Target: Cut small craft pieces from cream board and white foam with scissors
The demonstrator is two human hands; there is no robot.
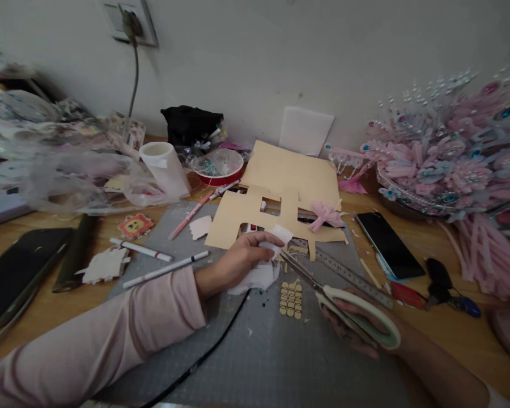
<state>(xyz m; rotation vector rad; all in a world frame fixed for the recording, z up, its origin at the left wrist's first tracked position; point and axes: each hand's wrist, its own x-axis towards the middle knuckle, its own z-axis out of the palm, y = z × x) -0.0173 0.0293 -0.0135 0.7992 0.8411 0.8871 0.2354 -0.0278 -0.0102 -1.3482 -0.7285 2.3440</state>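
Note:
My left hand [242, 260], in a pink sleeve, pinches a thin white piece of tissue-like sheet [283, 233] between thumb and fingers. More of this white material [255, 279] hangs below the hand over the cutting mat [246, 357]. My right hand [352, 326] grips a pair of white-handled scissors [312, 277], the fingers around the handles. The scissor tips point at the white sheet and lie close to the left fingertips; I cannot tell whether they touch it. Small tan cut-out pieces [290, 300] lie on the mat between the hands.
Tan card [291, 170] with cut openings lies behind the hands, with a steel ruler [352, 277] beside it. White pens [165, 269] are on the left. A phone [390, 245] and a pink beaded headdress [446, 153] stand right. A black cable [204, 357] crosses the mat.

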